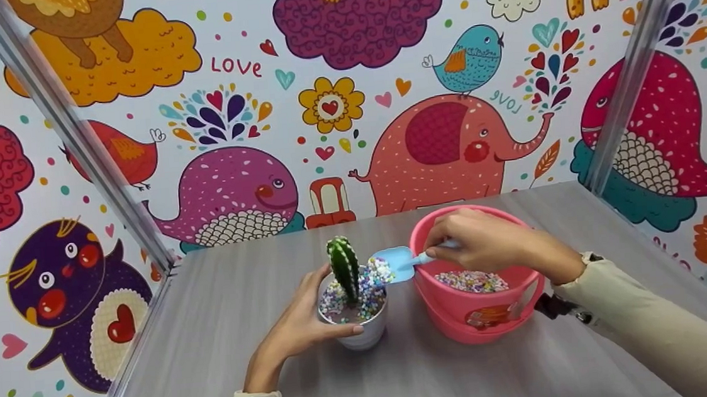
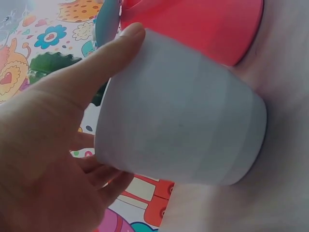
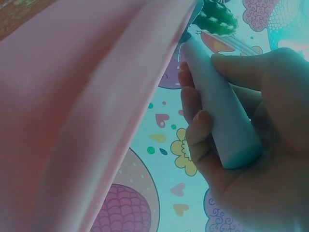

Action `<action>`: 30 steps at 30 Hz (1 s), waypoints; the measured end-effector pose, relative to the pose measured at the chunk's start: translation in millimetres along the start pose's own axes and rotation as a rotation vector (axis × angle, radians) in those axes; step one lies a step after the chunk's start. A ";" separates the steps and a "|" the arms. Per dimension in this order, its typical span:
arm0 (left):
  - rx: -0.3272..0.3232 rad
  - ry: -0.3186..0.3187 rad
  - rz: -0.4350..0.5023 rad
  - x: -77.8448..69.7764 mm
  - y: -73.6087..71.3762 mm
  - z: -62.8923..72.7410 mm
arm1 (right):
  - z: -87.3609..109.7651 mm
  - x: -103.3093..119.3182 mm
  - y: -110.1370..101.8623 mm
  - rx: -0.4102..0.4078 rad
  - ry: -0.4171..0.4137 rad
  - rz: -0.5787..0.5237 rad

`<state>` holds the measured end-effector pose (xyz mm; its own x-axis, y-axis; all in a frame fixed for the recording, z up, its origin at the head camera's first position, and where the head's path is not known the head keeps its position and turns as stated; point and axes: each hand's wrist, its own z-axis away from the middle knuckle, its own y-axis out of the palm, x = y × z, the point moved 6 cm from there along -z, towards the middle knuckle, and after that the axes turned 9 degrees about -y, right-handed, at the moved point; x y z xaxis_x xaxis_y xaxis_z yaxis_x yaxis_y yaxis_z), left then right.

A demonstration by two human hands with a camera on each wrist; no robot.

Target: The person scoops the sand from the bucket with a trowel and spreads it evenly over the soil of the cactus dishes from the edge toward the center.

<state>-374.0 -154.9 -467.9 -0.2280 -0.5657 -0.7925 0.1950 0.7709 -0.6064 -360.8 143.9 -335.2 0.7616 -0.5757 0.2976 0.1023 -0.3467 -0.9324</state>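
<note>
My left hand [image 1: 300,319] grips a white pot [image 1: 367,335] around its side, thumb at the front and fingers behind. In the pot stands a green cactus [image 1: 344,270], with small multicoloured pebbles [image 1: 370,288] around its base and a bare grey patch near the front rim. The fingers of my right hand [image 1: 480,239] are wrapped round the handle of a light-blue toy shovel [image 1: 401,263]. Its blade tilts at the pot's right rim, with pebbles at its tip beside the cactus. In the right wrist view the shovel handle [image 3: 222,106] lies across the curled fingers.
A pink bucket [image 1: 464,316] stands right of the pot, under my right forearm, with more pebbles [image 1: 473,281] inside. The grey table [image 1: 225,335] meets walls with cartoon animals at the back and sides. Metal posts [image 1: 626,95] run up at the corners.
</note>
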 end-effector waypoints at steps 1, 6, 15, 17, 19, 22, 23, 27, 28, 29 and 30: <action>-0.003 0.000 -0.003 -0.4 0.0 0.3 | -0.5 0.5 -0.1 -0.002 0.003 0.001; -0.018 -0.001 -0.018 -0.8 0.3 0.8 | -2.6 2.9 -0.5 -0.003 0.027 0.003; -0.020 -0.027 -0.048 0.7 3.1 -0.5 | -6.5 7.4 0.4 -0.001 0.029 0.017; -0.007 -0.036 -0.044 1.7 3.8 -0.5 | -7.4 8.8 0.8 -0.002 0.030 0.018; 0.005 -0.044 -0.040 2.4 4.4 -0.4 | -8.2 10.2 1.1 -0.004 0.026 0.022; 0.010 -0.039 -0.036 1.9 4.8 0.2 | -9.0 11.9 1.5 -0.005 0.028 0.031; 0.007 -0.030 -0.036 1.0 4.6 0.5 | -9.3 12.6 1.6 -0.005 0.030 0.036; -0.003 -0.016 -0.046 -1.9 4.4 1.4 | -10.6 15.5 1.7 -0.001 0.047 0.054; -0.009 -0.012 -0.051 -2.3 4.3 1.6 | -11.0 16.2 1.7 0.000 0.050 0.056; -0.013 -0.012 -0.058 -2.4 4.2 1.8 | -11.6 16.9 1.8 0.002 0.053 0.058; -0.016 -0.013 -0.063 -2.2 4.3 1.9 | -12.2 17.5 1.9 0.003 0.054 0.061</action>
<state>-370.9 -150.8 -468.9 -0.2271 -0.6172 -0.7533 0.1653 0.7379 -0.6544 -355.0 124.1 -329.3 0.7309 -0.6346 0.2511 0.0588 -0.3080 -0.9496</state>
